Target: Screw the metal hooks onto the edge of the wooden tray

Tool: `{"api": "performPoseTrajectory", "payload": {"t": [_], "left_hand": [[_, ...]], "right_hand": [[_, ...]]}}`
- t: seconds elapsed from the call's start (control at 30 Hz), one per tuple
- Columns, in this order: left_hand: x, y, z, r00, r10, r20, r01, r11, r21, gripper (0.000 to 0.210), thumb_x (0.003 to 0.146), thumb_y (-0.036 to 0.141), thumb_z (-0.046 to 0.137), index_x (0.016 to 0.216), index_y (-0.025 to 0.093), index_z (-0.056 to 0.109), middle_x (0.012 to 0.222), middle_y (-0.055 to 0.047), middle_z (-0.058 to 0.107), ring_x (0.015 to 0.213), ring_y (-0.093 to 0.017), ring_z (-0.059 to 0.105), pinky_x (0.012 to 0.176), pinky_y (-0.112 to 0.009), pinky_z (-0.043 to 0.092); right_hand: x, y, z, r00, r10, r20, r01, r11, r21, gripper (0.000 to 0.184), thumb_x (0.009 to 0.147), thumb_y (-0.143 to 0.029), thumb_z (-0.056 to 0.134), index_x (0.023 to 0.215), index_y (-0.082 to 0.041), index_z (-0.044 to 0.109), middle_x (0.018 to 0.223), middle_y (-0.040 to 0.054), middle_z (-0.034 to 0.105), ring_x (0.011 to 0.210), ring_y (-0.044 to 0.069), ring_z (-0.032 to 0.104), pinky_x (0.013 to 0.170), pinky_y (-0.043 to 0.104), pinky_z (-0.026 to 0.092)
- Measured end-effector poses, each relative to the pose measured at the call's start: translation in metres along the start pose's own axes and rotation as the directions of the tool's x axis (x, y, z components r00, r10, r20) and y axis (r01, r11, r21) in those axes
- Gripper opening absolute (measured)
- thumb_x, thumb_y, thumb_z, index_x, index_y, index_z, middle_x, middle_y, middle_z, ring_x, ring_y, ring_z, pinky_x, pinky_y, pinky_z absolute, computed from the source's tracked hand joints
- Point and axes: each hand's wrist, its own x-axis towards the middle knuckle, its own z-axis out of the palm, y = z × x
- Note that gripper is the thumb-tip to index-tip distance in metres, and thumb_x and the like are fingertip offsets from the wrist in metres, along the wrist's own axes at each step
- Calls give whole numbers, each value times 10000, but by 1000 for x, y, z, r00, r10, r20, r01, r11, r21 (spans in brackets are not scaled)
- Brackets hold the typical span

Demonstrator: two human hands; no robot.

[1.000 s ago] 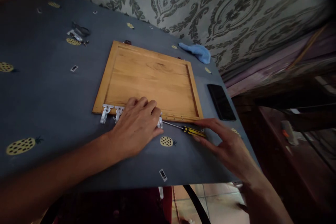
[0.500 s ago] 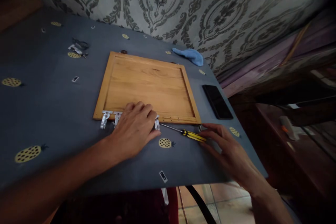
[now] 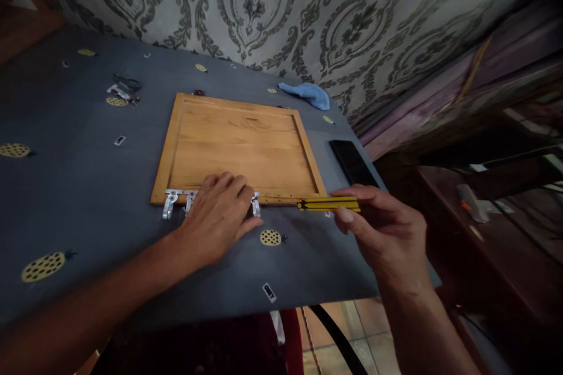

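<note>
A wooden panel with a raised frame [image 3: 237,146] lies flat on the table. Metal clips [image 3: 169,205] line its near edge, some partly covered by my left hand [image 3: 222,211]. That hand is closed over the near edge, fingertips on the wood and thumb in front; what is under the palm is hidden. In my right hand [image 3: 382,222], between thumb and fingers, is a yellow-and-black screwdriver handle [image 3: 328,204]. It is raised near the panel's right front corner, pointing left. Its metal shaft is hard to make out here.
The table has a grey-blue cover with pineapple prints [image 3: 88,176]. A black phone [image 3: 352,161] and a blue cloth [image 3: 308,95] lie right of the panel. Pliers and a metal piece [image 3: 123,89] are at the back left. A patterned wall [image 3: 255,6] stands behind.
My right hand has picked up the screwdriver from the table and lifted it, its handle now level. My left hand stays on the panel's near edge. The whole view has shifted slightly.
</note>
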Motion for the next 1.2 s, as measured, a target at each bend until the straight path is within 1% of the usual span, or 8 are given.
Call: {"api": "performPoseTrajectory", "payload": {"t": [0.17, 0.23, 0.3, 0.4, 0.67, 0.8, 1.0, 1.2], "left_hand": [[0, 1, -2, 1000, -5, 19, 5, 1000, -2, 319, 909, 439, 656, 1023, 145, 609, 1029, -78, 613, 1022, -287, 556, 883, -440, 445], [0, 1, -3, 999, -10, 30, 10, 1000, -10, 315, 917, 434, 644, 1029, 141, 613, 1041, -81, 611, 1035, -293, 559, 893, -451, 448], [1, 1, -3, 999, -11, 44, 12, 1000, -18, 314, 925, 430, 633, 1039, 138, 616, 1053, -82, 611, 1045, -296, 559, 900, -456, 450], [1, 1, -4, 998, -10, 59, 11, 1000, -18, 318, 925, 439, 630, 1031, 139, 622, 1049, -80, 614, 1037, -293, 559, 900, -455, 450], [1, 2, -4, 1000, -13, 23, 13, 1000, -5, 330, 903, 445, 667, 1044, 150, 618, 1031, -67, 620, 1020, -269, 557, 900, -423, 452], [2, 3, -6, 999, -17, 45, 16, 1000, 4, 330, 899, 445, 672, 1034, 148, 626, 1014, -73, 622, 1008, -272, 558, 883, -421, 455], [2, 3, -7, 999, -20, 48, 22, 999, -30, 302, 902, 425, 670, 1019, 150, 624, 1020, -73, 620, 997, -282, 551, 875, -434, 448], [2, 3, -5, 999, -11, 35, 12, 999, -40, 300, 896, 429, 675, 994, 153, 613, 1015, -72, 620, 992, -287, 557, 871, -441, 452]], "right_hand": [[22, -20, 35, 959, -201, 201, 212, 977, -36, 87, 884, -330, 715, 906, -246, 713, 849, 10, 660, 728, 149, 627, 614, 278, 528], [27, -27, 41, 963, -221, 153, 226, 974, -16, 111, 940, -353, 645, 957, -248, 676, 853, 3, 640, 687, 135, 615, 598, 278, 525], [32, -32, 46, 969, -245, 42, 245, 969, 20, 129, 978, -379, 587, 996, -261, 635, 870, -3, 639, 636, 120, 610, 573, 279, 524], [38, -34, 55, 944, -317, -88, 320, 947, 15, 159, 993, -427, 553, 968, -273, 586, 869, -1, 639, 608, 119, 614, 555, 288, 526], [29, -5, 76, 938, -269, -219, 295, 950, 98, 207, 998, -465, 525, 978, -258, 534, 897, 11, 620, 590, 118, 605, 507, 279, 546], [26, -2, 73, 940, -256, -224, 292, 945, 148, 166, 1000, -428, 534, 977, -265, 546, 916, 7, 607, 605, 112, 606, 509, 265, 552], [24, -3, 71, 951, -285, -118, 298, 948, 113, 161, 1013, -410, 510, 1004, -258, 564, 887, 4, 595, 602, 109, 605, 507, 256, 551], [22, -2, 73, 950, -291, -114, 306, 940, 150, 113, 1014, -367, 520, 1017, -261, 562, 885, -6, 611, 604, 97, 609, 499, 237, 538]]}}
